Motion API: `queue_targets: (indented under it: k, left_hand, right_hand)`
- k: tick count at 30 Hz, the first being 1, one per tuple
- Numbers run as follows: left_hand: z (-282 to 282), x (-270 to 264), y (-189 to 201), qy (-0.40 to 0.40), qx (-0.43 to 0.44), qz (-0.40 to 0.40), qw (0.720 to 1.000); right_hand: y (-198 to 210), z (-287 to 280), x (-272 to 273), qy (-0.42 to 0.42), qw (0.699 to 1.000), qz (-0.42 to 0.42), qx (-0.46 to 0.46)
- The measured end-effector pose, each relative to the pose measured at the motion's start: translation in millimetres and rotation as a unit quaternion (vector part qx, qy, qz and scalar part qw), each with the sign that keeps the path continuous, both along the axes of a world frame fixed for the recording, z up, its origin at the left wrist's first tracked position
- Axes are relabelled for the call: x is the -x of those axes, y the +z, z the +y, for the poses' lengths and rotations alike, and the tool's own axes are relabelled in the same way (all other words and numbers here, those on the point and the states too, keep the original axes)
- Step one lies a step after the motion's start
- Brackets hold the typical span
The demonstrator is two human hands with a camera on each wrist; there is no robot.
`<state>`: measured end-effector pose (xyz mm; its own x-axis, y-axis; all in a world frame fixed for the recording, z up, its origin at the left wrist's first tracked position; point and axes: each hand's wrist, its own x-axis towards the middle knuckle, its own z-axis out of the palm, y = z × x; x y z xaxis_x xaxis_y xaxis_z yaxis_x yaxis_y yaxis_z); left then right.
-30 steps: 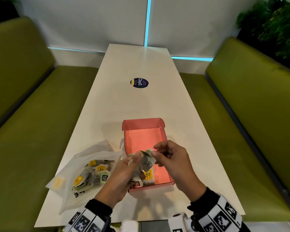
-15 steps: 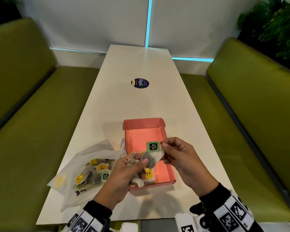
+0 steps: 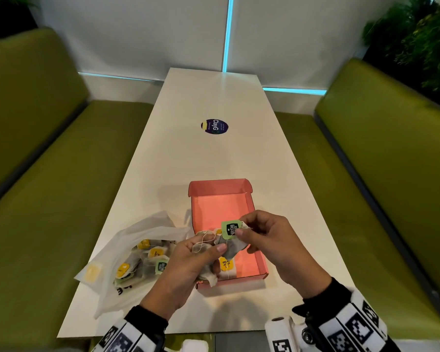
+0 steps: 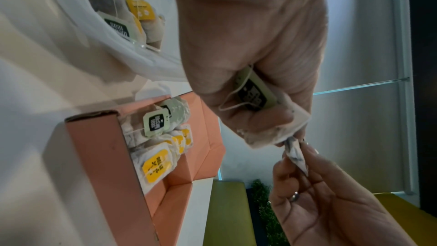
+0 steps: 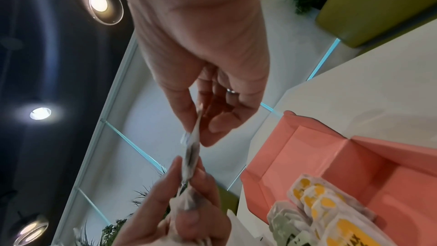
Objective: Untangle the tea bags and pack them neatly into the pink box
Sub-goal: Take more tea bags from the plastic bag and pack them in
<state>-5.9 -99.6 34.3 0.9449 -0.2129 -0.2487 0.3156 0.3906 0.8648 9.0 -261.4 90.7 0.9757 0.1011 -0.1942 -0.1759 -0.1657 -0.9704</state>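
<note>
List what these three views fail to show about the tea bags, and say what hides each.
- Count of tea bags in the left hand: bunched together, fingers cover them in the head view.
- Near row in the pink box: both hands overlap it in the head view; the right wrist view's edge crops it.
- Contents of the plastic bag: translucent film blurs the bags.
- Green tag print: too small.

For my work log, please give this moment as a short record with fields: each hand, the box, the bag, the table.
left hand: grips a clump of tangled tea bags
right hand: pinches one tea bag with green tag
pink box: open, some tea bags packed at its near end
plastic bag: left of box, holds more tea bags
table: white, round sticker farther away
</note>
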Motion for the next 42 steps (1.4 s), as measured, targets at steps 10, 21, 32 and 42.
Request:
queue_targets:
  k: [10, 21, 32, 42]
  left_hand:
    - [14, 6, -2, 0.020, -0.054, -0.013, 0.998]
    - [29, 13, -10, 0.039, -0.088, 0.006, 0.995]
    - [29, 9, -2, 0.100, -0.069, 0.011, 0.993]
    - [21, 9, -6, 0.059, -0.052, 0.057, 0.995]
  right_hand:
    - [9, 4, -9, 0.092, 0.991, 0.052, 0.081]
    - [0, 20, -15, 0.083, 0.990, 0.061, 0.098]
    - [-1, 18, -12, 0.075, 0.995, 0.058, 0.023]
    - [0, 15, -12, 0.093, 0.994, 0.049, 0.008]
